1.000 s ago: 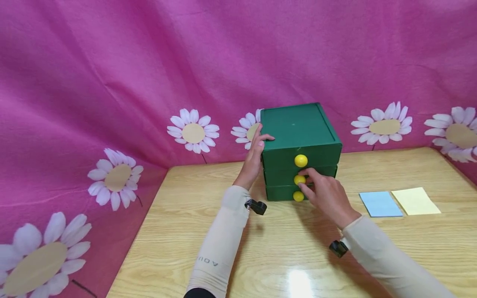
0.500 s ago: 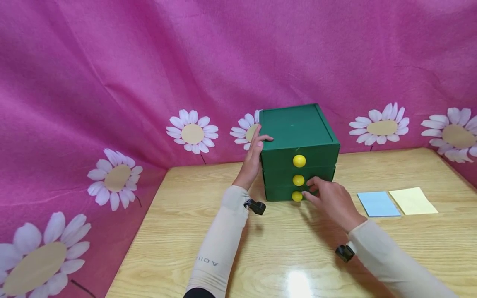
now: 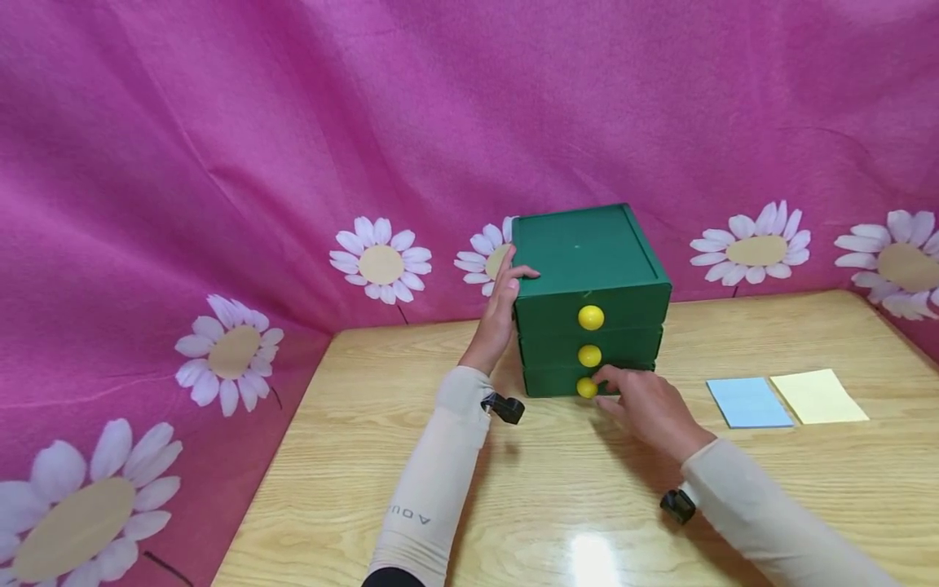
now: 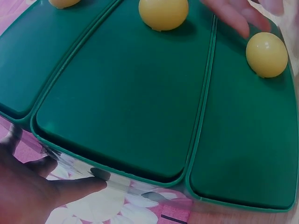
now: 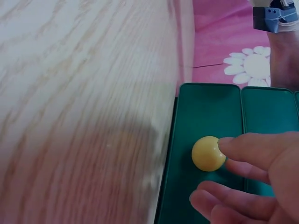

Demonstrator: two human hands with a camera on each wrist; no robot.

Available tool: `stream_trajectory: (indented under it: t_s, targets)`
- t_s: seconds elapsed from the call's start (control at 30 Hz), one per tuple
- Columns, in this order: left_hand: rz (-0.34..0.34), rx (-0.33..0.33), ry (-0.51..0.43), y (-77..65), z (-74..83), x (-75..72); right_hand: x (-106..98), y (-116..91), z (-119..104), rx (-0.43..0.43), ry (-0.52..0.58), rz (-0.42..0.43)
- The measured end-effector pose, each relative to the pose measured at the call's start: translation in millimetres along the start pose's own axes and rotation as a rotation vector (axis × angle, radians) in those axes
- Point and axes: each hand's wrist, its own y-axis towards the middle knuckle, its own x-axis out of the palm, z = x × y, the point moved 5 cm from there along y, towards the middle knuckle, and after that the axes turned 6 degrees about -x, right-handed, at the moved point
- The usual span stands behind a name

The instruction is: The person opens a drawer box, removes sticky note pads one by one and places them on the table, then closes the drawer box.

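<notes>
Reaching for the bottom knob (image 3: 586,387), your right hand (image 3: 649,408) is loose: one fingertip (image 5: 229,144) touches the yellow ball or is very near it, and your thumb (image 5: 203,201) sits apart from it, so nothing is grasped. To hold it well, bring your thumb in until the ball is snug between thumb and finger. Mind the middle knob (image 3: 590,355) just above, so your knuckles don't bump it. If you pull, going slow and straight is best, as a crooked tug could make the bottom drawer (image 3: 550,381) stick.

Your left hand (image 3: 495,322) rests on the left side of the green drawer box (image 3: 587,253), with a finger over the top edge, and grips nothing. A steady press there should help stop the box from sliding. The box stands on the bench (image 3: 367,456) in front of the pink flower cloth (image 3: 257,122), and all three drawers look pushed in. Off to its right, the blue paper (image 3: 750,403) and yellow paper (image 3: 819,396) lie side by side.

Compared with a second ago, your right hand is lower, at the bottom knob instead of the middle one. Your left hand is in the same spot.
</notes>
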Motion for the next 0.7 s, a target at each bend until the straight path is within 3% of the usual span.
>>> stream_trajectory:
  t_s: [0.7]
  targets:
    - [0.000,-0.001,0.004,0.8,0.3,-0.8,15,12,-7,-0.077,-0.035,0.001]
